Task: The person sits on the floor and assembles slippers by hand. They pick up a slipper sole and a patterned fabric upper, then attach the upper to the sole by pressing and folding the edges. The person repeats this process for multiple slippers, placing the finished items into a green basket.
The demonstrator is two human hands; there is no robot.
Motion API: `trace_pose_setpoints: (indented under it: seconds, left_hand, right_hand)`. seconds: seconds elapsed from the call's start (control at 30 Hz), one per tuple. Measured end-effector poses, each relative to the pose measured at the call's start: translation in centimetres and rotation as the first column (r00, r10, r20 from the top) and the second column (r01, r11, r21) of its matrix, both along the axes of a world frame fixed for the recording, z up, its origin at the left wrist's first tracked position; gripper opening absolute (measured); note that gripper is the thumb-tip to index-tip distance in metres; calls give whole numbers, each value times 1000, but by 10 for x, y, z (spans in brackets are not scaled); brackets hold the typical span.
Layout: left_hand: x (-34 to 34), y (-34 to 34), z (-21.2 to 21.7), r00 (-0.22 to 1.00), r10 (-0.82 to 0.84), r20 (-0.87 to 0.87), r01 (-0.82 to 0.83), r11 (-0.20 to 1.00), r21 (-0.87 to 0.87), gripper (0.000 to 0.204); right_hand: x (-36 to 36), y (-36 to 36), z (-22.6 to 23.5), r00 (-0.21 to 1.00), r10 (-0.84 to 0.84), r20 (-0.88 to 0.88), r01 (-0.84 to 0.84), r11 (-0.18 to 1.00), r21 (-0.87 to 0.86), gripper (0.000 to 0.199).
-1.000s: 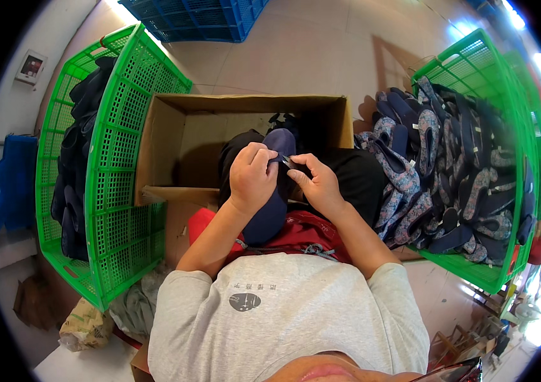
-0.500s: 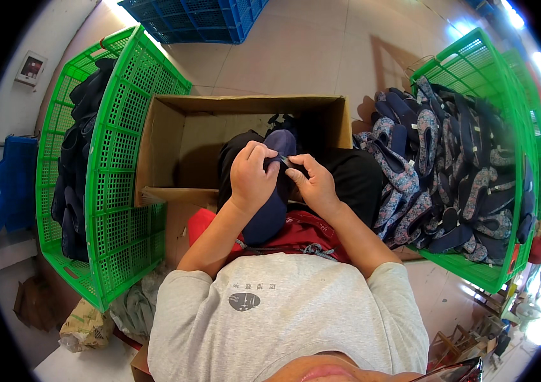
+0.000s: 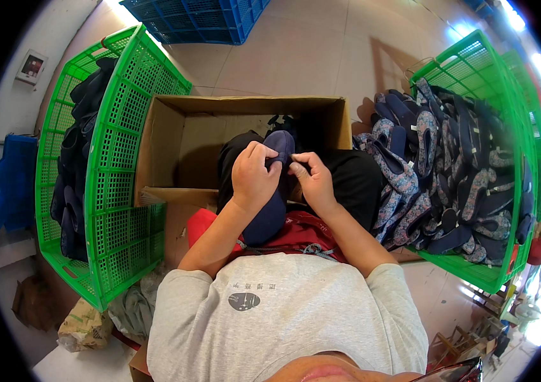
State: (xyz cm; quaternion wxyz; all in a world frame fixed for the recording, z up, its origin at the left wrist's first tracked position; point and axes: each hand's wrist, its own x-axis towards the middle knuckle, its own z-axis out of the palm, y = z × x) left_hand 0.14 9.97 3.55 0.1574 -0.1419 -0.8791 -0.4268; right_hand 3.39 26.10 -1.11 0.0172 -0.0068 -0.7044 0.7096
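A navy blue slipper [image 3: 265,219] lies lengthwise over my lap, its rounded far end pointing away from me. My left hand [image 3: 252,180] is closed on the slipper's upper, thumb and fingers pinching the fabric near the far end. Just right of it, my right hand [image 3: 316,186] holds thumb and forefinger pinched together at the slipper's right edge. Whatever sits between those right fingertips is too small to make out. Beneath the slipper are my dark trousers and a red apron [image 3: 302,232].
A cardboard box [image 3: 203,105] stands beyond my knees with dark things inside. Green crates flank me: the left crate [image 3: 127,159] holds dark slippers, the right crate [image 3: 474,60] many floral and navy slippers [image 3: 404,172]. A blue crate [image 3: 200,22] sits at the far side.
A small dark strip between both hands' fingertips no longer shows. My right fingertips have shifted slightly and pinch closer together. The left hand and slipper have barely moved.
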Motion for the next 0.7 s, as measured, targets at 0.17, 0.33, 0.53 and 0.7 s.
trace_pose_setpoints:
  seconds: [0.17,0.33,0.53,0.7]
  left_hand:
    - [1,-3,-2,1000,9,-25,-8,1000,23,22]
    - [2,-4,2,998,8,-64,-7,1000,23,23]
    - [4,-2,4,981,-85,-174,82,996,-26,20]
    - [6,0,5,962,-137,-234,114,987,-112,16]
  right_hand:
    - [-4,4,-1,916,-164,367,315,860,-401,22]
    - [-2,15,-3,916,-191,354,304,905,-297,25]
    - [-20,9,17,994,-47,103,72,963,-258,26]
    - [-27,19,51,979,153,135,-99,934,-342,23]
